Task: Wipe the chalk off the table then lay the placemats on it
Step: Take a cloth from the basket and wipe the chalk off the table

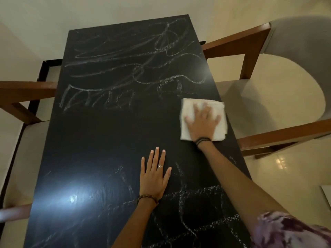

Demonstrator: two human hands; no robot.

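Wiping chalk from the table, cloth at the right edge

Left hand (pixel 154 176) lies flat, fingers straight, bracing on the table (pixel 100 140). Right hand (pixel 203 122) presses spread fingers on the soft, light, folded cloth (pixel 186 111); it likely bunches, so press from above. Chalk (pixel 125 68) remains far and near.

The spread right hand (pixel 203 122) is motion-blurred, and the long black wooden table (pixel 100 133) runs off the bottom edge.
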